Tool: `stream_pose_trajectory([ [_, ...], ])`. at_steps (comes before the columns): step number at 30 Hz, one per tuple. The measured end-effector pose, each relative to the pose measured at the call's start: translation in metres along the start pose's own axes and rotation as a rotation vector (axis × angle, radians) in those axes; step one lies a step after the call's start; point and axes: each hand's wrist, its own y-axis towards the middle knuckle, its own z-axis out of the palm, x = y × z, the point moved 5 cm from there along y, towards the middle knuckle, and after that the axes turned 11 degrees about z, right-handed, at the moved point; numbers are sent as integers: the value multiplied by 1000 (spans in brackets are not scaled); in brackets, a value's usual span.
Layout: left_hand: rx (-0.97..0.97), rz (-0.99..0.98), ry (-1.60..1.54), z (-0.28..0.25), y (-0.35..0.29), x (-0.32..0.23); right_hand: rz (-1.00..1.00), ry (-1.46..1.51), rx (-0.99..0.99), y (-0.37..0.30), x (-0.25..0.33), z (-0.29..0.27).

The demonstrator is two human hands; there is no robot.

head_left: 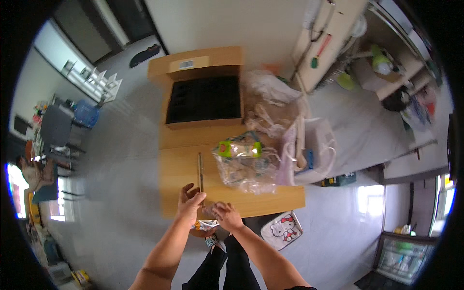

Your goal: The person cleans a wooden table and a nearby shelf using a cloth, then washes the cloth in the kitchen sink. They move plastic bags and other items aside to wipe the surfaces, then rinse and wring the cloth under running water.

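Observation:
My left hand (pixel 189 204) is at the near edge of the wooden table, its thumb and fingers closed round the lower end of a long, thin, brownish stick (pixel 201 172). The stick points away from me; its exact kind is too blurred to tell. Just to the right, my right hand (pixel 228 215) has its fingers closed on a small crumpled greyish cloth (pixel 210 210), close to the stick's lower end. Beyond the hands, a clear plastic bag (pixel 241 175) lies on the table with a green-and-clear packet (pixel 239 149) on top.
An opened cardboard box (pixel 203 124) with a black insert stands at the table's far end. Plastic bags (pixel 270 92) and a white tote bag (pixel 316 164) crowd the right side. A cartoon-printed cushioned seat (pixel 282 230) is below the near edge. A person (pixel 38 175) is at far left.

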Motion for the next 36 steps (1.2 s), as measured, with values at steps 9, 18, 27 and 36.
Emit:
stream_pose_trajectory([
  [9,317,208,-30,100,-25,0,27,-9,246,-55,-73,-8],
  [18,19,195,232,93,40,-14,249,393,-232,-104,-87,-104],
  [27,-286,374,1229,25,201,-86,139,235,-172,-74,-37,-69],
  [36,-171,347,1440,27,325,-102,319,151,-345,-37,23,-6],
])
